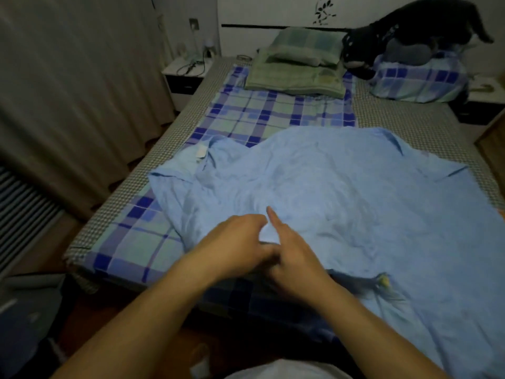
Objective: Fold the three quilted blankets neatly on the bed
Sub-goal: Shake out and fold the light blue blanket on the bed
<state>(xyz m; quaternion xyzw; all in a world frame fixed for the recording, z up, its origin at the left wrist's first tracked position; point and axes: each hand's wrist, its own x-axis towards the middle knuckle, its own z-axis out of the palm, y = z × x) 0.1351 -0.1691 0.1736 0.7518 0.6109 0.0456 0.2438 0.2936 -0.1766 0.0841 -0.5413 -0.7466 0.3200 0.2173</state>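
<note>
The light blue blanket [341, 192] is spread loosely over the near half of the bed [426, 127], on top of the checked sheet [273, 110]. It is crumpled rather than flat: a white label shows at its far left corner, that corner is turned back, and its near right part hangs over the bed's foot edge, where a small yellow motif is seen. The surface is finely wrinkled and looks thin and limp, so it is likely to slip and bunch when lifted.

The step in hand appears to be the taking up of the near edge of this blanket for a first fold. A small bunch of cloth is pinched at that edge by the left hand [240, 242], its fingers curled on the fabric. The right hand [289, 258] is pressed against the left, with the index finger held out straight; whether its other fingers are clamped on cloth cannot be told.

Next, the edge probably has to be drawn taut and the corners evened before anything is laid over.

Beyond the blanket, toward the headboard, a folded green blanket [295, 75] is seen.
</note>
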